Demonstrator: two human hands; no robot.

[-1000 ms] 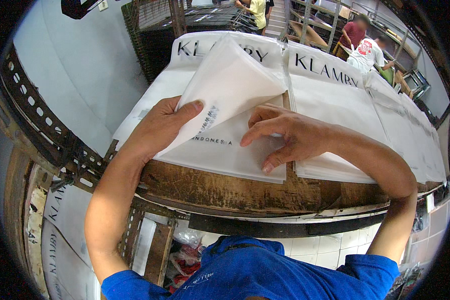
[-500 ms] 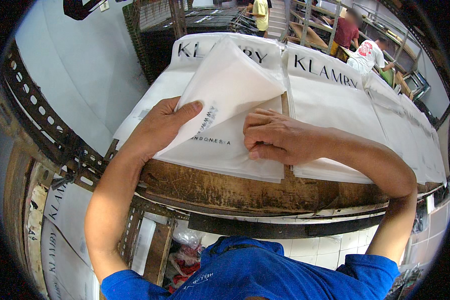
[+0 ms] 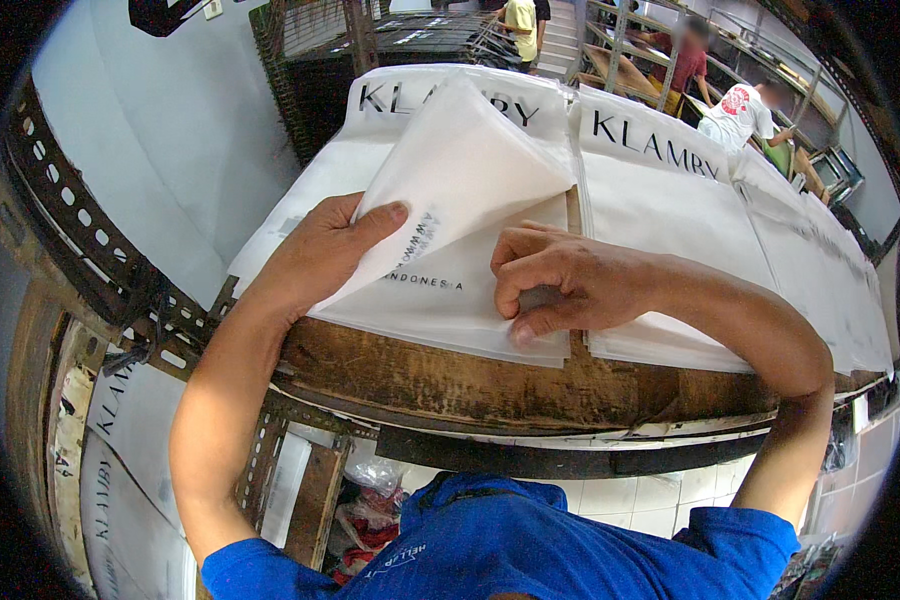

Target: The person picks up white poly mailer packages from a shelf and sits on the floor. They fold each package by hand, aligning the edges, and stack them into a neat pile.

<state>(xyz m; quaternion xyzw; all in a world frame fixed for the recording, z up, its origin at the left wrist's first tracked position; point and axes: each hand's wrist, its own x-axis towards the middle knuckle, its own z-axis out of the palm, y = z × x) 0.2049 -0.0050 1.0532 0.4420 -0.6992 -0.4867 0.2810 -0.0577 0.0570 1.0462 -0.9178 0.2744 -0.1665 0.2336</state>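
My left hand (image 3: 335, 250) is closed on a white translucent plastic bag (image 3: 460, 150), with the thumb on top. The bag's near part is lifted and folded back toward the far side, its corner pointing right. Under it lies a stack of similar printed bags (image 3: 430, 315) on the wooden table (image 3: 450, 375). Over the right side of this stack hovers or rests my right hand (image 3: 560, 280); contact is hard to judge. Its fingers are loosely curled, the thumb stands apart from them, and nothing shows in the grip.
More stacks of white bags (image 3: 660, 220) run along the table to the right. Metal shelving (image 3: 615, 60) and several people stand beyond. A perforated metal post (image 3: 80, 210) rises at the left. Printed sheets (image 3: 130, 480) lie lower left.
My right hand has loosened from a tighter fist, its thumb moving down and away from the fingers. My left hand and the folded bag stay nearly still.
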